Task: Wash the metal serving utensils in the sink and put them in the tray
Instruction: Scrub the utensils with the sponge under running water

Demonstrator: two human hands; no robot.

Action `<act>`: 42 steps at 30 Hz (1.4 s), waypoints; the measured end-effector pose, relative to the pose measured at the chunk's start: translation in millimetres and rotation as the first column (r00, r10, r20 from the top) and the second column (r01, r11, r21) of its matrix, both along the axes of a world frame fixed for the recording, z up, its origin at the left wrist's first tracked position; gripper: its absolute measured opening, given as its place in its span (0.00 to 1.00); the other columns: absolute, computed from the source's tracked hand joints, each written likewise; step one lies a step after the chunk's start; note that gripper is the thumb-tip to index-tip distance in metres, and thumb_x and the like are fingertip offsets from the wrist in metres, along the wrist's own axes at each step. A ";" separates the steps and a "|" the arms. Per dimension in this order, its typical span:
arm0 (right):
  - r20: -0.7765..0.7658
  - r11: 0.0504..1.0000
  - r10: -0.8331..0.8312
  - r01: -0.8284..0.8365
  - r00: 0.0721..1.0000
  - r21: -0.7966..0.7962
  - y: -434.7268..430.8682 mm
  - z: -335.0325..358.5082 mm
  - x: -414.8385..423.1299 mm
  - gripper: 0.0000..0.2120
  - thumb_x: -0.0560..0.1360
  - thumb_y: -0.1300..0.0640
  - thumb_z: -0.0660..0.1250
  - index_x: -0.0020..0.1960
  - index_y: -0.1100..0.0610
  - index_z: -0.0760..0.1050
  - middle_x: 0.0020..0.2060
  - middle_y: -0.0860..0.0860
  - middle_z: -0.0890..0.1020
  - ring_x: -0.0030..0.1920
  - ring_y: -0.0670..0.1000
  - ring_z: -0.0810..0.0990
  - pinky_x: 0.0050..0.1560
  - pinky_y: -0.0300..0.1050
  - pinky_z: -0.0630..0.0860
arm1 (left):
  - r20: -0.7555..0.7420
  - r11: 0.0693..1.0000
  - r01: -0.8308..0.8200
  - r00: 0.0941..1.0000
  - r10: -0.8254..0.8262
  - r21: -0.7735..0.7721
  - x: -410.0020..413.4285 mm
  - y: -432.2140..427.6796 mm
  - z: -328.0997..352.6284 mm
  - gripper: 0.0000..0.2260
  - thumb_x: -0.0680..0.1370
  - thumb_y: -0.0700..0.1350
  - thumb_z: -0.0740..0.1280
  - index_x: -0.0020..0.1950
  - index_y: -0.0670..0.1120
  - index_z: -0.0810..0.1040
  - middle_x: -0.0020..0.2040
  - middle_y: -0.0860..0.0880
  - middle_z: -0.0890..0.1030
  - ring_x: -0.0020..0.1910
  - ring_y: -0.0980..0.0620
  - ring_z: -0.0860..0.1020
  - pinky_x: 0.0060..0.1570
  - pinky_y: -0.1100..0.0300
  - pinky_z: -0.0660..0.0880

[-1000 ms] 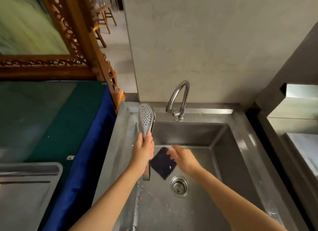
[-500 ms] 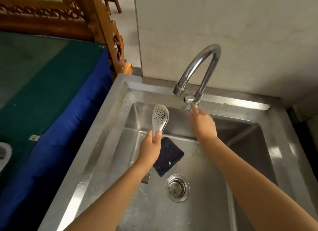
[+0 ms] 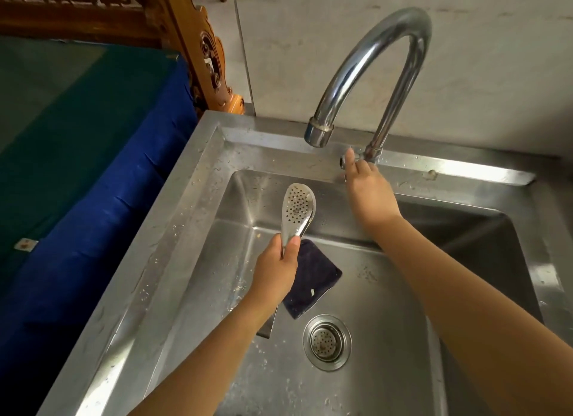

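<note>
My left hand (image 3: 276, 268) grips the handle of a perforated metal serving spoon (image 3: 298, 209), bowl up, over the left part of the steel sink (image 3: 198, 217). The handle's end sticks out below my wrist. My right hand (image 3: 369, 189) reaches to the tap handle (image 3: 350, 159) at the foot of the curved faucet (image 3: 381, 58), fingers touching it. No water runs from the spout. A dark blue scrub pad (image 3: 313, 283) lies on the sink floor beside my left hand. The tray is out of view.
The drain strainer (image 3: 327, 341) sits in the sink floor, which is wet with droplets. A table with blue and green cloth (image 3: 93, 173) borders the sink's left. A carved wooden frame (image 3: 201, 43) and a grey wall stand behind.
My right hand let go of the scrub pad, which now lies in the sink, and reached up to the tap handle. My head moved closer; the spoon stays in my left hand.
</note>
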State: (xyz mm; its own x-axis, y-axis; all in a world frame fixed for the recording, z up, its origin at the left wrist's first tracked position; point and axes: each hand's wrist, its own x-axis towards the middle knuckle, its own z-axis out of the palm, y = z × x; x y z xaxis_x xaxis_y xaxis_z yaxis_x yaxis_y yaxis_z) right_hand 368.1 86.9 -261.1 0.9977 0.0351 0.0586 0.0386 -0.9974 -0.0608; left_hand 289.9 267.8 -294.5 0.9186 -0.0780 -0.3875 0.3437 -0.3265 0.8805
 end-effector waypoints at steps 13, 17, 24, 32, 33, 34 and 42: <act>-0.030 0.996 0.078 -0.076 0.996 0.052 -8.6 14.4 7.1 0.26 0.75 0.72 0.56 0.72 0.66 0.55 0.57 0.64 0.74 0.58 0.63 0.72 0.53 0.53 0.71 | 0.035 0.998 0.054 0.998 -0.053 -0.018 -0.9 -3.4 13.5 0.11 0.81 0.52 0.57 0.40 0.49 0.67 0.29 0.52 0.64 0.25 0.55 0.62 0.26 0.62 0.60; -0.018 0.994 0.078 -0.076 0.997 0.078 -9.0 16.7 9.1 0.18 0.77 0.70 0.57 0.66 0.65 0.62 0.53 0.63 0.76 0.55 0.62 0.74 0.49 0.52 0.72 | 0.041 0.997 0.074 0.996 -0.073 -0.029 -3.2 -4.3 16.9 0.11 0.81 0.52 0.57 0.41 0.49 0.67 0.29 0.52 0.65 0.25 0.55 0.62 0.26 0.62 0.60; -0.030 0.994 0.069 -0.066 0.997 0.091 -7.1 21.5 10.1 0.14 0.77 0.69 0.57 0.62 0.65 0.65 0.50 0.64 0.76 0.52 0.63 0.75 0.46 0.54 0.71 | 0.031 0.994 0.103 0.994 -0.101 -0.037 -4.8 -2.7 20.0 0.10 0.81 0.52 0.57 0.42 0.49 0.68 0.29 0.52 0.66 0.25 0.56 0.63 0.25 0.62 0.61; -0.088 0.950 -0.055 0.079 0.995 0.302 -2.8 26.9 0.1 0.18 0.78 0.64 0.58 0.67 0.61 0.64 0.60 0.63 0.73 0.59 0.63 0.73 0.57 0.56 0.73 | 0.013 0.992 0.123 0.992 -0.122 -0.035 -12.2 -8.1 16.6 0.13 0.80 0.53 0.57 0.46 0.44 0.69 0.30 0.52 0.65 0.26 0.54 0.63 0.27 0.60 0.59; -0.031 0.927 -0.091 0.096 0.995 0.363 -1.9 29.3 -7.5 0.18 0.77 0.64 0.59 0.67 0.61 0.65 0.60 0.62 0.73 0.59 0.62 0.73 0.58 0.56 0.73 | 0.019 0.992 0.121 0.993 -0.120 -0.026 -12.3 -7.9 16.1 0.13 0.80 0.54 0.57 0.45 0.45 0.68 0.30 0.52 0.65 0.26 0.54 0.63 0.27 0.59 0.59; 0.058 0.898 -0.137 0.099 0.989 0.428 0.5 31.8 -17.1 0.16 0.78 0.63 0.60 0.65 0.61 0.67 0.60 0.61 0.74 0.58 0.60 0.74 0.57 0.55 0.74 | 0.030 0.992 0.122 0.992 -0.121 -0.013 -12.4 -7.6 15.8 0.13 0.80 0.54 0.57 0.43 0.45 0.68 0.30 0.52 0.66 0.26 0.54 0.63 0.27 0.59 0.59; 0.012 0.537 -0.254 0.131 0.967 0.834 48.4 41.4 -60.8 0.12 0.78 0.50 0.60 0.45 0.58 0.74 0.30 0.46 0.75 0.28 0.41 0.72 0.29 0.28 0.68 | 0.080 0.997 0.076 0.994 -0.073 -0.031 -15.1 -9.6 21.8 0.15 0.79 0.55 0.57 0.42 0.44 0.66 0.28 0.51 0.65 0.25 0.52 0.63 0.29 0.53 0.60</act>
